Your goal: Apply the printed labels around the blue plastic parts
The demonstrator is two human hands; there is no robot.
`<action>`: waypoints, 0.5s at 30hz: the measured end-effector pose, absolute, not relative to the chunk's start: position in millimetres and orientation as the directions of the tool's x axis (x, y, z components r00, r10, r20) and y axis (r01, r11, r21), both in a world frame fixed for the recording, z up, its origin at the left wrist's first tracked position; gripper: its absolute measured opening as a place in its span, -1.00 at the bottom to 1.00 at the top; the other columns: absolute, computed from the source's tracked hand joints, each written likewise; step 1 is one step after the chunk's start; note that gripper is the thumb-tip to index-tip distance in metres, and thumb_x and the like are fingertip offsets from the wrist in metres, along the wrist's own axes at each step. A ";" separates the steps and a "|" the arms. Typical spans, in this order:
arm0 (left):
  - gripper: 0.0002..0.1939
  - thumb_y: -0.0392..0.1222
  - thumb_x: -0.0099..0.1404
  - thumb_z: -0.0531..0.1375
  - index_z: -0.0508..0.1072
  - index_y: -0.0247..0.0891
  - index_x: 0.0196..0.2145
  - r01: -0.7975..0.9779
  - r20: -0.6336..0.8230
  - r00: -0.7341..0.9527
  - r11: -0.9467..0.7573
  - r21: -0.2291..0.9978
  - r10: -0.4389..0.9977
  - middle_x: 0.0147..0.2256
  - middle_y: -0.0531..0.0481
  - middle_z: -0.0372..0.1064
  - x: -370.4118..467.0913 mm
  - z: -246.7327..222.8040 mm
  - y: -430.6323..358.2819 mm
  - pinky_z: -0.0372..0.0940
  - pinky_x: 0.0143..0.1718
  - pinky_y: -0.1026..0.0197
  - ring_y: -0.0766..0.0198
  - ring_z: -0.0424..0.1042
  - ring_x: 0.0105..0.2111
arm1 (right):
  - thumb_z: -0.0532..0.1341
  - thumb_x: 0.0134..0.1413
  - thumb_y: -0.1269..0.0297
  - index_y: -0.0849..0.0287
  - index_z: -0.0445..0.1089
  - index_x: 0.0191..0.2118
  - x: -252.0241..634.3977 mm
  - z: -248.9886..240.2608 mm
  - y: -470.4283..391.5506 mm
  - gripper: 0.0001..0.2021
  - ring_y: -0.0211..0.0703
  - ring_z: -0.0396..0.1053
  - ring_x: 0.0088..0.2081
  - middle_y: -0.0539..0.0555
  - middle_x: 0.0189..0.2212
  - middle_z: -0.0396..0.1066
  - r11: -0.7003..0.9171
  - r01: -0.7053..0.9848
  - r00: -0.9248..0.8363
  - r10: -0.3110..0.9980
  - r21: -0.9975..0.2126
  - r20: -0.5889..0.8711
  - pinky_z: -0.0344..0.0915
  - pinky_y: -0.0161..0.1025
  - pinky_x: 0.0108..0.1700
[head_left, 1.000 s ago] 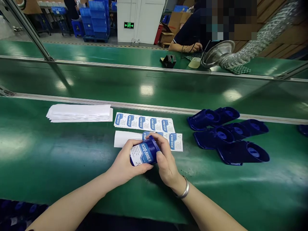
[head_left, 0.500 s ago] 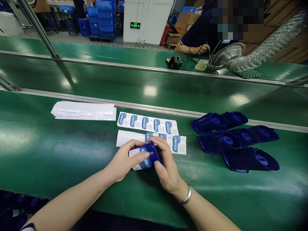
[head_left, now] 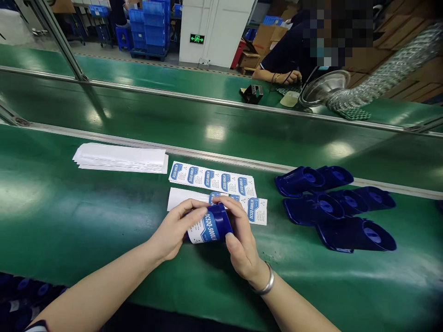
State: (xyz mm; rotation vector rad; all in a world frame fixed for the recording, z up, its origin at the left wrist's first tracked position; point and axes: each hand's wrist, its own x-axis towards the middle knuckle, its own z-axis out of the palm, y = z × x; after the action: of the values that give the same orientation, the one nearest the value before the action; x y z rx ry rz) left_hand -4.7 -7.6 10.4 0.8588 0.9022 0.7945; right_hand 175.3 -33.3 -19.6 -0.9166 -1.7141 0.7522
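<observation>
A dark blue cup-shaped part (head_left: 223, 220) with a white and blue label (head_left: 205, 229) on its side is held between both hands. My left hand (head_left: 178, 227) grips its left end, the thumb lying on the label's upper part. Around the right end curl the fingers of my right hand (head_left: 242, 237), which has a metal bangle at the wrist. Just behind the hands lies a partly used label sheet (head_left: 258, 211), bare at its left. Beyond that sits a stack of full label sheets (head_left: 214, 179).
Several dark blue parts (head_left: 367, 233) lie on the green table (head_left: 104, 221) at right. White paper strips (head_left: 121, 157) are stacked at left. Metal rails (head_left: 194, 97) cross behind. Across them, a person's hand (head_left: 293, 77) rests near a metal duct (head_left: 380, 71). More blue parts are at bottom left.
The blue part has turned slightly in my hands, so more of its label shows. My left thumb has moved up and left. The camera view has shifted a little.
</observation>
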 end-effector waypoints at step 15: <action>-0.64 -0.04 0.14 0.46 0.53 -0.23 -0.16 -0.337 -0.375 0.398 0.514 0.789 0.837 -0.12 -0.04 0.45 -3.3 10.6 -9.5 0.31 -0.03 0.15 0.18 0.42 -0.07 | 0.01 0.45 0.10 -0.02 0.02 0.40 171.1 -14.1 -37.5 -0.51 0.22 0.09 0.24 0.19 0.22 0.08 0.587 0.295 -0.301 0.806 -0.754 0.509 0.07 0.29 0.26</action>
State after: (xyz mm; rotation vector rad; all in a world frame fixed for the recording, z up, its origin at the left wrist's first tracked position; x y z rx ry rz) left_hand -3.3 -9.5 10.6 0.6829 0.8590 0.8203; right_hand 171.1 -37.5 -14.1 -0.8903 -1.8620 0.6724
